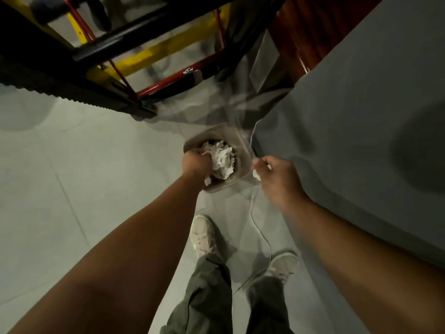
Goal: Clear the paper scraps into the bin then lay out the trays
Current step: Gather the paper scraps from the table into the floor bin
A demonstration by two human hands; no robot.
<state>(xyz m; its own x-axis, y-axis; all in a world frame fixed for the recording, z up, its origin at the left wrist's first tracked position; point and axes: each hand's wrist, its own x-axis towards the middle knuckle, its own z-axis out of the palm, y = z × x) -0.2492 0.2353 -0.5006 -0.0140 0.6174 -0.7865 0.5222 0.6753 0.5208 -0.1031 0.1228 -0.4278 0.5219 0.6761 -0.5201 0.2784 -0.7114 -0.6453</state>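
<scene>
At the left, the left hand was curled round a clump of paper scraps at the mouth of the bin, which stood on the floor and already held a heap of white scraps. Just right of the bin, the right hand pinched a few more bits, not yet over the rim. Clearing seemed nearly done, with these two handfuls left to drop. The grey worktop at the right showed no trays, so laying them out had probably not begun.
</scene>
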